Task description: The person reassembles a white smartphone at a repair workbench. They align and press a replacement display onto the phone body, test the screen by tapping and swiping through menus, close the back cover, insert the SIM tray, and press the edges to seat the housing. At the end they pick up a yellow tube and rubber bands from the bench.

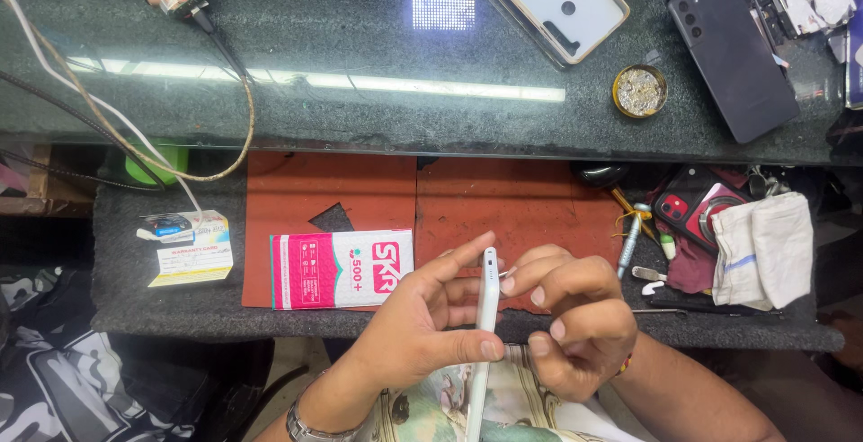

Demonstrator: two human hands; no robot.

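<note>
Left hand (pixel 422 325) is gripping a white phone (pixel 485 316) edge-on; right hand (pixel 575 316), fingers curled, is pinching a small pin (pixel 507 272) at its side.

One head-worn camera looks steeply down from just above the person's lap, close on the left hand (pixel 422 330) and right hand (pixel 575 321) low in frame, facing outward across the red mat (pixel 360 195) to the dark glass counter (pixel 360 55) at top.
</note>
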